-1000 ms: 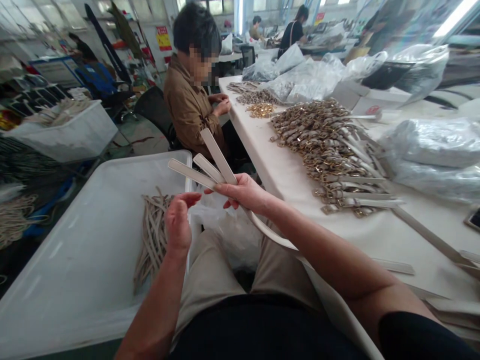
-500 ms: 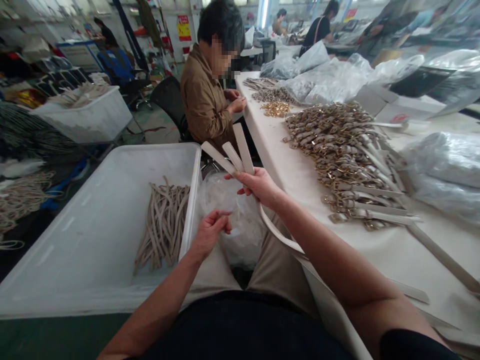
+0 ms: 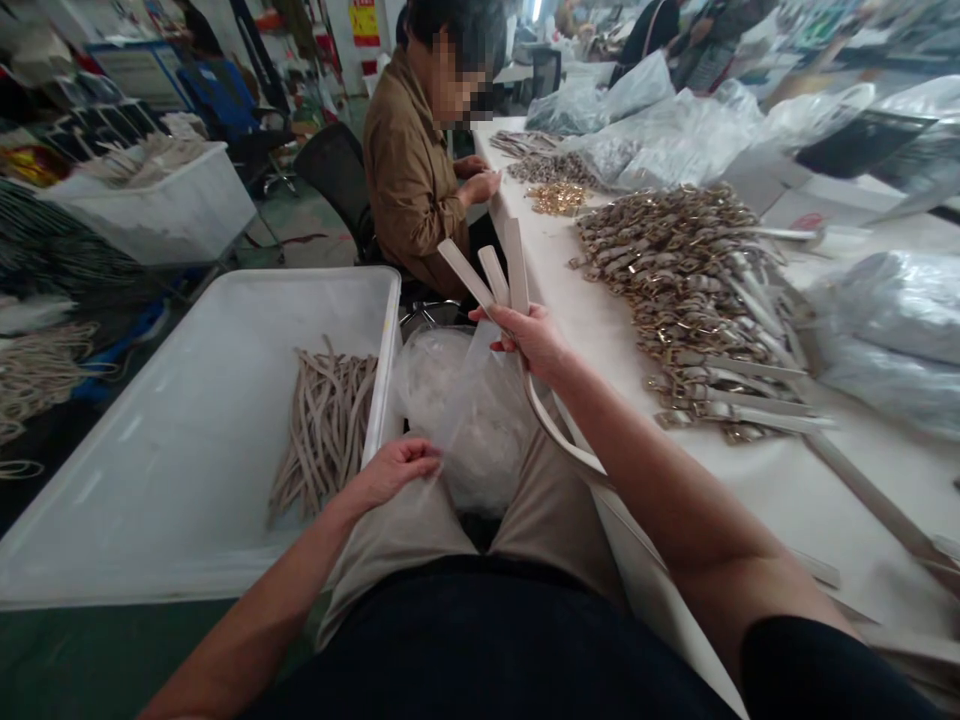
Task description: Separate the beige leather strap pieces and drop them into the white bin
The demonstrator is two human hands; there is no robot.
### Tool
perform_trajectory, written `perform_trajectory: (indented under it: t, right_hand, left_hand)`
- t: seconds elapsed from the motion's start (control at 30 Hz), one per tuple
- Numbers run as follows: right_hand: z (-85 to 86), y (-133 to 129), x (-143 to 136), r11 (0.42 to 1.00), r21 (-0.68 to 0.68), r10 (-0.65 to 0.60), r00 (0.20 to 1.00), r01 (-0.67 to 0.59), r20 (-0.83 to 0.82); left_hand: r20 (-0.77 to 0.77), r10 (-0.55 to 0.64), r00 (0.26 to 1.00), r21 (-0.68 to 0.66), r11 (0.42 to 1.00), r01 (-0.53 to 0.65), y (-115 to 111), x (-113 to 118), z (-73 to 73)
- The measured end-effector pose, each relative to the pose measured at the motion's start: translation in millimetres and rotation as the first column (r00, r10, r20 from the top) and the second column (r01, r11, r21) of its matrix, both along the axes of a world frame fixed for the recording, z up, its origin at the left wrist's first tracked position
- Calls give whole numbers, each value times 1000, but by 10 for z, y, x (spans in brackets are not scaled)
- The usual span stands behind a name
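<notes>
My right hand is closed around several pale flat straps, their ends fanned out above the fingers. The straps' lower part curves down by my right forearm toward the table edge. A see-through plastic film stretches slantwise from near my right fingers down to my left hand, whose fingertips are pinched on its lower end. Behind the film, between my knees, sits a clear plastic bag. Where the film's upper end attaches is hidden by my right fingers.
Left of my legs stands a white plastic bin holding grey-beige strips. On the white table at right lie a heap of buckled straps, small gold pieces and plastic bags. A co-worker sits ahead.
My left hand has moved down and left, drawing the see-through film out between my hands. The right hand still holds the straps, slightly higher and further right in view.
</notes>
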State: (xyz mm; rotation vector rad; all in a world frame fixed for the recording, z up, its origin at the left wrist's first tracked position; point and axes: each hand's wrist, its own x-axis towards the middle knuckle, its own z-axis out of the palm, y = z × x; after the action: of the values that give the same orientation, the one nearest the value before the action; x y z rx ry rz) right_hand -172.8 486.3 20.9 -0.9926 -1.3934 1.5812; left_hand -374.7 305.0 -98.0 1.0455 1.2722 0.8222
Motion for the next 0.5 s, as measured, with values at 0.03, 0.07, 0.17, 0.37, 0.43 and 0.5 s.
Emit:
perform_trajectory:
  t: [0.03,0.07,0.17,0.37,0.43,0.5]
  right_hand:
    - [14,-8,-9,1000,10,5,1000,-5,4]
    - [27,-17,-21,1000,19,6,1000,-6,6]
    - [53,-35,-68,999,31,9,1000,-10,11]
    - [46,5,-126,999,34,-17,999,16,28]
    - [39,28,-131,999,36,-27,999,26,29]
    - [31,50,-136,999,38,-37,999,36,29]
  left_hand:
    - [-15,-34,999,-18,999,33,3,-14,0]
    - [-27,-69,997,-35,997,68,9,-22,8]
    - [-52,-177,983,-77,982,172,28,-18,65]
    - [-100,-330,939,-95,942,322,25,-45,101]
    - [-88,-375,923,-97,925,367,3,-49,65]
    - [-79,-410,909,-103,910,401,-29,-20,28]
